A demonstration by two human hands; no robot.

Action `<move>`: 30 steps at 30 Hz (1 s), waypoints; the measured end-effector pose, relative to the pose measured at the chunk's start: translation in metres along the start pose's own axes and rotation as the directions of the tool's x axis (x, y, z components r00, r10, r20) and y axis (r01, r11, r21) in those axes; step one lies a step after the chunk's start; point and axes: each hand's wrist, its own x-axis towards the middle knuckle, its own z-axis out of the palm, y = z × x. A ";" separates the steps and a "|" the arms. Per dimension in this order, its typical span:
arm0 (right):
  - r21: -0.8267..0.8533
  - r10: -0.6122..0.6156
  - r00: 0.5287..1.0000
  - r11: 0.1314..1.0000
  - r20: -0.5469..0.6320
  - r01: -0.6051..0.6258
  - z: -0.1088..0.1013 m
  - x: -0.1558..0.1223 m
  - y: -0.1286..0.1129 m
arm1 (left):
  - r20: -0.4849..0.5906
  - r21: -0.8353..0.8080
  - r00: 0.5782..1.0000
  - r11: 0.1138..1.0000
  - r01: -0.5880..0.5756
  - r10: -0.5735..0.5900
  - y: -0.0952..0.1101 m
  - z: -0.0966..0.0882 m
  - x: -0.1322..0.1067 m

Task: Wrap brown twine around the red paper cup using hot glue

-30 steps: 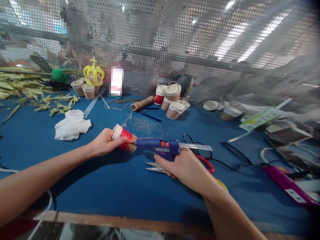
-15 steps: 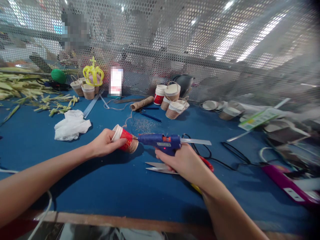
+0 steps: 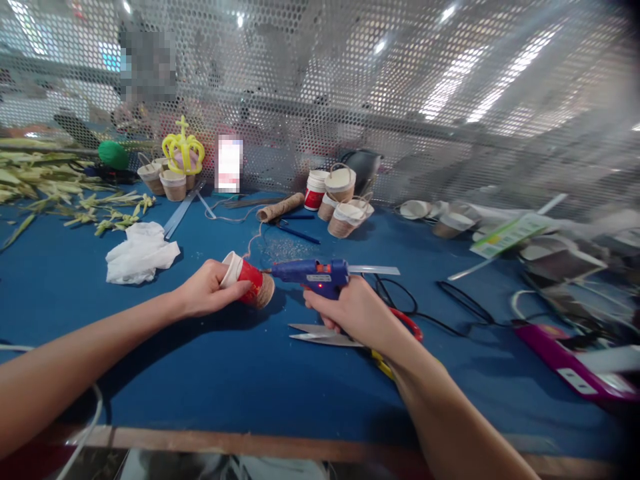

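Note:
My left hand (image 3: 204, 295) is closed round a red paper cup (image 3: 247, 283) lying on its side on the blue table (image 3: 240, 373); brown twine is wound round the cup's base end. My right hand (image 3: 356, 312) grips a blue glue gun (image 3: 311, 273), its nozzle touching the cup near the twine. A clear glue stick (image 3: 374, 270) sticks out of the gun's back. A strand of twine runs from the cup back to a twine spool (image 3: 280, 207).
Scissors (image 3: 340, 333) with red handles lie under my right wrist. Black cable (image 3: 450, 300) trails to the right. Twine-wrapped cups (image 3: 345, 200) stand behind, crumpled white paper (image 3: 141, 252) and green leaves (image 3: 60, 190) lie left, a perforated metal screen (image 3: 350, 87) walls the back.
The glue gun's nozzle has crept up along the cup, and my right hand moved slightly left and away. The left hand keeps holding the cup.

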 end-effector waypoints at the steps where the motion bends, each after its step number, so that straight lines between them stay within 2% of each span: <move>1: 0.006 0.003 1.000 1.000 0.001 -0.003 0.000 0.000 -0.001 | 0.003 0.010 1.000 1.000 -0.016 0.016 0.000 0.000 0.000; 5: 0.028 0.040 0.999 0.999 0.035 -0.041 -0.001 0.002 -0.001 | 0.021 0.040 0.997 0.997 -0.069 0.069 -0.001 -0.001 -0.001; 9: 0.108 0.008 0.998 0.994 0.057 -0.014 -0.002 0.008 0.006 | -0.001 0.024 1.000 0.999 -0.027 0.027 0.000 0.000 -0.001; 12: 0.243 -0.023 0.999 0.970 -0.040 0.032 -0.006 0.017 0.014 | -0.017 0.005 1.000 1.000 0.001 -0.001 0.002 0.001 0.000; 14: 0.295 0.007 0.990 0.955 -0.138 0.034 -0.010 0.023 0.018 | -0.033 -0.004 0.999 1.000 0.006 -0.006 0.002 0.001 0.000; 18: 0.173 0.124 0.960 0.982 -0.251 -0.081 -0.015 0.041 0.025 | -0.072 -0.031 0.997 1.000 0.003 -0.005 0.004 -0.001 -0.001; 22: 0.086 0.174 0.957 0.984 -0.233 -0.158 -0.014 0.061 0.038 | -0.099 -0.004 0.994 0.999 -0.045 0.044 0.008 -0.003 -0.001; 27: -0.016 0.193 0.954 0.979 -0.228 -0.202 -0.009 0.077 0.052 | -0.101 0.102 0.978 0.980 -0.171 0.181 0.012 -0.005 -0.002; 30: -0.077 0.153 0.941 0.980 -0.301 -0.184 -0.009 0.074 0.047 | -0.088 0.138 0.968 0.965 -0.224 0.237 0.013 -0.005 -0.002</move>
